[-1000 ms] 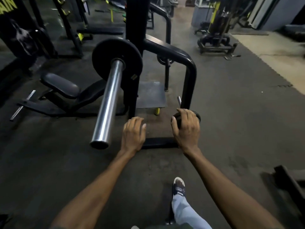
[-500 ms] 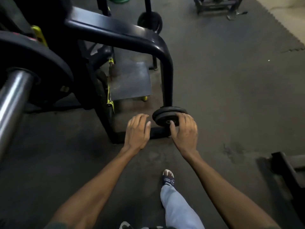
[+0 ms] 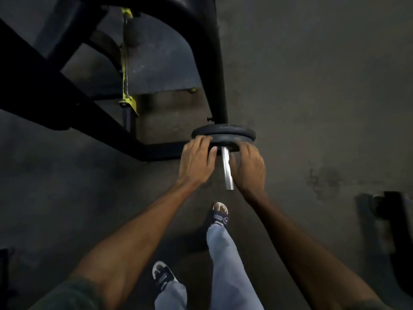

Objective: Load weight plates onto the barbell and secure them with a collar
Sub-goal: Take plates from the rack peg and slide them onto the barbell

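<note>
weight plates: two small black discs (image 3: 223, 133) stacked face to face on a short chrome storage peg (image 3: 226, 168), low on the black rack frame (image 3: 212, 70), just past centre toward 12 o'clock
peg: its bare end sticks out toward 6 o'clock, between the two hands
left hand: (image 3: 196, 161) at the 9 o'clock edge of the nearer plate, fingers curled over the rim, thumb on its face, grasping the plate
right hand: (image 3: 249, 167) at the 3 o'clock edge of the same plate, fingers wrapped round the rim, grasping it
rack frame: a curved black tube comes down from 12 o'clock to meet the plates; a base bar runs off toward 9 o'clock
yellow fitting: (image 3: 127, 101) on an upright rod, toward 10 o'clock of the plates
floor: dark rubber matting (image 3: 324, 97)
feet: sandalled foot (image 3: 220, 214) at 6 o'clock below the peg, the other shoe (image 3: 162, 274) nearer the lower edge
barbell: out of view
</note>
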